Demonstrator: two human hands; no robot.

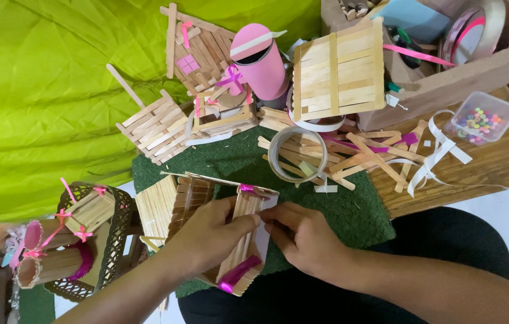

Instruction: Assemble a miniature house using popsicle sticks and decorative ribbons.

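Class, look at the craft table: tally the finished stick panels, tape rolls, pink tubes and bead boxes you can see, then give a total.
Stick panels: 4, one held by the left hand and right hand
Tape rolls: 1
Pink tubes: 1
Bead boxes: 1
Total: 7

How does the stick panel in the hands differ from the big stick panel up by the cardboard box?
The held panel is narrow and trimmed with pink ribbon at both ends; the big panel is wider, squarish and has no ribbon on it. The held one is gripped by the left hand and right hand over the green mat; the big one leans untouched against the cardboard box. Both are built from pale wooden craft sticks.
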